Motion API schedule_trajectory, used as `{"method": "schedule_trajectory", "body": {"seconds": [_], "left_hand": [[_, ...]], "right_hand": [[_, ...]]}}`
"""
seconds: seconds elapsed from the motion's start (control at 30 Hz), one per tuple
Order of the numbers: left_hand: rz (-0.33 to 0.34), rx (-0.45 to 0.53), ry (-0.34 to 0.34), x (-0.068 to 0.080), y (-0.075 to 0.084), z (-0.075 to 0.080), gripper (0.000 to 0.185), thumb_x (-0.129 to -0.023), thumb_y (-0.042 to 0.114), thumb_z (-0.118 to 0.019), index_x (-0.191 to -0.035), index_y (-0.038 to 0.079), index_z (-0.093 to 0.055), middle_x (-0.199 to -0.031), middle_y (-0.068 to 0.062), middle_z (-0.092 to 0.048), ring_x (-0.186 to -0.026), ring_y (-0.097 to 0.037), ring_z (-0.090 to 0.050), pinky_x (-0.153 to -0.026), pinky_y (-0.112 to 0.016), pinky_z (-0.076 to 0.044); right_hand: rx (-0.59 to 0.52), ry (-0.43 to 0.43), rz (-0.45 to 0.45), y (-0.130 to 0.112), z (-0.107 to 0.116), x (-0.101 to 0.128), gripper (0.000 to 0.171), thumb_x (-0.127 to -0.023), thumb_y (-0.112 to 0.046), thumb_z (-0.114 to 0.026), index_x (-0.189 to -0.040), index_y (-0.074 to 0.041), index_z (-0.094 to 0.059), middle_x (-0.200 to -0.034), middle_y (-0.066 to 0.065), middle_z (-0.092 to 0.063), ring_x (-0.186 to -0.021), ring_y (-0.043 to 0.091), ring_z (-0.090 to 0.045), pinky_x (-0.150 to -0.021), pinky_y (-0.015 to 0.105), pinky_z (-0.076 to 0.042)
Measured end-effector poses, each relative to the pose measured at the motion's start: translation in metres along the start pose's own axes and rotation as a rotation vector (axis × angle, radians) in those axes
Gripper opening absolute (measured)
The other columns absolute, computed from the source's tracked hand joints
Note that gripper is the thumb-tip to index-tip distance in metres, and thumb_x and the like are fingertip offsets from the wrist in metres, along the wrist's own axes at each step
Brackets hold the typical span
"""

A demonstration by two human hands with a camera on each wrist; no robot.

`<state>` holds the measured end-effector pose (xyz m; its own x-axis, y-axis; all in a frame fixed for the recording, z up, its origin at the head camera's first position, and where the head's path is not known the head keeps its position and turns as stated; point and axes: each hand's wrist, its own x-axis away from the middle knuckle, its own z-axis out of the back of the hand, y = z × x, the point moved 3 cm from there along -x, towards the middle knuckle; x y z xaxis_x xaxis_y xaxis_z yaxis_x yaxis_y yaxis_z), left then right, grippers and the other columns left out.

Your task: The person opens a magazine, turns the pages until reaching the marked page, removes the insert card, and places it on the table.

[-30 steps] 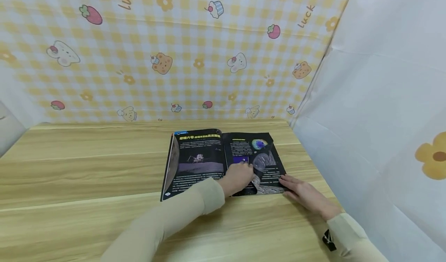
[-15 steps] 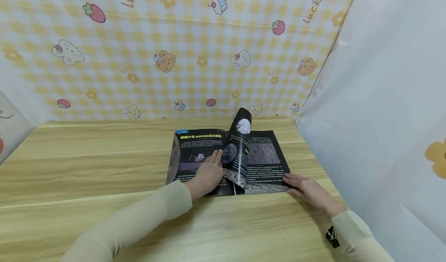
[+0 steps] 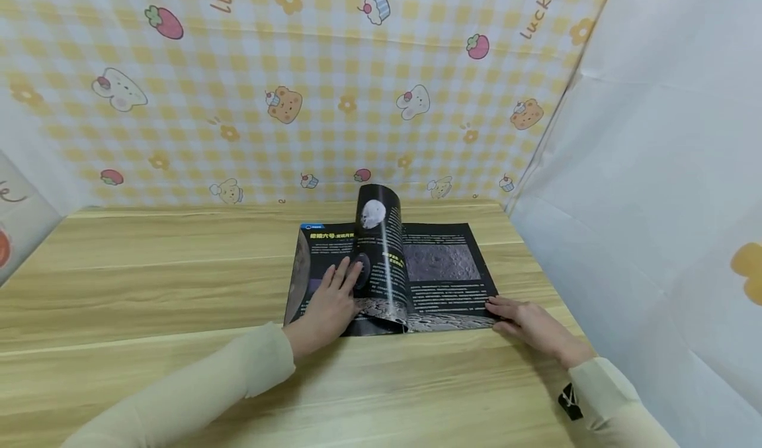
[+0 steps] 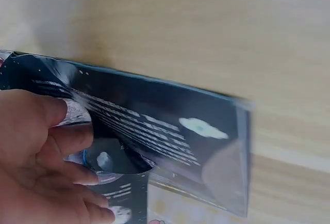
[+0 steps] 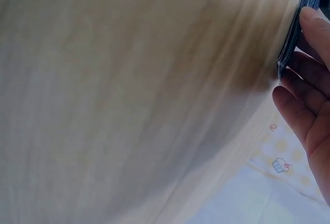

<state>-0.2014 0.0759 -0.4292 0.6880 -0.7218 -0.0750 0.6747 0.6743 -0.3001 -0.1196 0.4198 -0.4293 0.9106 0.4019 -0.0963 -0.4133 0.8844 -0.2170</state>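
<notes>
A dark magazine (image 3: pixel 446 263) with moon pictures lies spread on the table. One of its pages (image 3: pixel 381 236) stands curled up in the middle and leans over the left side. My left hand (image 3: pixel 327 306) has its fingers spread and extended against this curling page, with fingertips over the left page. In the left wrist view, the left hand (image 4: pixel 51 157) overlaps the bent page, and the magazine's outer edge (image 4: pixel 242 157) lies beyond. My right hand (image 3: pixel 536 325) rests at the lower right corner, fingers on the page edge. The right wrist view shows the right hand (image 5: pixel 314 100) touching that corner.
The wood-grain table (image 3: pixel 149 269) runs back to a yellow checked cloth (image 3: pixel 238 57) with cartoon prints. A white cloth (image 3: pixel 673 170) hangs close on the right. A small black tag (image 3: pixel 569 402) is at the right sleeve.
My left hand has moved left, carrying the page from the right side over to the left, where it now bends across the left page. The right hand has stayed at the corner.
</notes>
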Motion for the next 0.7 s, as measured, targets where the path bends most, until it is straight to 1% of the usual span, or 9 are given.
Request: {"method": "schedule_trajectory", "body": {"seconds": [0.1,0.2,0.23,0.3,0.37,0.43,0.5,0.57,0.7], "left_hand": [[-0.003,-0.020,-0.059,0.008,-0.004,0.002,0.032,-0.092,0.035,-0.057,-0.103,0.010,-0.073,-0.150,-0.010,-0.034,-0.140,-0.035,-0.024,-0.111,-0.050,-0.026],[-0.006,0.009,-0.098,0.017,-0.008,0.005,0.025,-0.091,0.030,-0.059,-0.103,0.013,-0.074,-0.140,-0.013,-0.048,-0.131,-0.032,-0.041,-0.107,-0.049,-0.033],[-0.005,0.026,-0.091,0.020,-0.009,0.006,0.026,-0.090,0.029,-0.060,-0.101,0.010,-0.073,-0.131,-0.015,-0.055,-0.123,-0.031,-0.049,-0.102,-0.047,-0.039],[-0.003,0.062,-0.045,0.027,-0.012,0.006,0.030,-0.089,0.028,-0.062,-0.103,0.004,-0.071,-0.112,-0.017,-0.064,-0.102,-0.030,-0.061,-0.088,-0.043,-0.048],[0.001,0.075,0.005,0.034,-0.015,0.007,0.035,-0.088,0.028,-0.063,-0.110,0.001,-0.066,-0.092,-0.017,-0.068,-0.082,-0.028,-0.064,-0.073,-0.040,-0.051],[-0.001,0.062,0.042,0.041,-0.019,0.007,0.036,-0.086,0.024,-0.065,-0.115,0.003,-0.063,-0.078,-0.014,-0.066,-0.070,-0.026,-0.063,-0.063,-0.038,-0.050],[-0.011,0.031,0.049,0.045,-0.022,0.007,0.038,-0.084,0.019,-0.066,-0.121,0.011,-0.061,-0.072,-0.012,-0.066,-0.065,-0.024,-0.062,-0.060,-0.036,-0.050],[-0.024,-0.002,0.044,0.049,-0.024,0.008,0.036,-0.082,0.016,-0.066,-0.118,0.017,-0.064,-0.069,-0.009,-0.065,-0.063,-0.022,-0.061,-0.059,-0.035,-0.050],[-0.043,-0.014,0.050,0.051,-0.025,0.008,0.024,-0.083,0.016,-0.065,-0.107,0.017,-0.068,-0.079,-0.009,-0.067,-0.072,-0.023,-0.063,-0.064,-0.036,-0.052]], "right_hand": [[-0.032,-0.025,-0.020,0.001,0.000,0.000,0.039,-0.085,-0.013,-0.065,-0.119,0.005,-0.061,-0.126,0.023,-0.056,-0.112,0.042,-0.055,-0.092,0.048,-0.046],[-0.064,-0.039,-0.032,0.003,0.002,-0.001,0.038,-0.085,-0.013,-0.065,-0.119,0.005,-0.061,-0.127,0.024,-0.056,-0.114,0.043,-0.054,-0.093,0.049,-0.044],[-0.073,-0.041,-0.032,0.004,0.002,-0.001,0.038,-0.085,-0.012,-0.065,-0.119,0.005,-0.061,-0.127,0.024,-0.055,-0.114,0.043,-0.054,-0.093,0.049,-0.044],[-0.091,-0.037,-0.022,0.004,0.003,-0.001,0.037,-0.085,-0.011,-0.065,-0.118,0.005,-0.061,-0.126,0.025,-0.055,-0.113,0.044,-0.054,-0.093,0.050,-0.044],[-0.103,-0.036,-0.003,0.005,0.004,-0.001,0.036,-0.085,-0.010,-0.065,-0.117,0.005,-0.062,-0.126,0.026,-0.055,-0.112,0.044,-0.054,-0.092,0.050,-0.044],[-0.105,-0.033,0.017,0.006,0.004,-0.001,0.035,-0.085,-0.009,-0.065,-0.117,0.005,-0.062,-0.125,0.027,-0.056,-0.111,0.044,-0.055,-0.091,0.049,-0.045],[-0.097,-0.021,0.037,0.006,0.005,-0.001,0.034,-0.084,-0.009,-0.066,-0.116,0.005,-0.063,-0.124,0.027,-0.056,-0.109,0.044,-0.057,-0.089,0.049,-0.046],[-0.090,-0.020,0.044,0.007,0.005,0.000,0.034,-0.085,-0.009,-0.066,-0.116,0.004,-0.063,-0.124,0.026,-0.057,-0.109,0.044,-0.057,-0.089,0.050,-0.046],[-0.098,-0.023,0.039,0.008,0.007,0.000,0.034,-0.085,-0.010,-0.066,-0.116,0.003,-0.064,-0.124,0.026,-0.057,-0.109,0.044,-0.056,-0.090,0.050,-0.046]]}}
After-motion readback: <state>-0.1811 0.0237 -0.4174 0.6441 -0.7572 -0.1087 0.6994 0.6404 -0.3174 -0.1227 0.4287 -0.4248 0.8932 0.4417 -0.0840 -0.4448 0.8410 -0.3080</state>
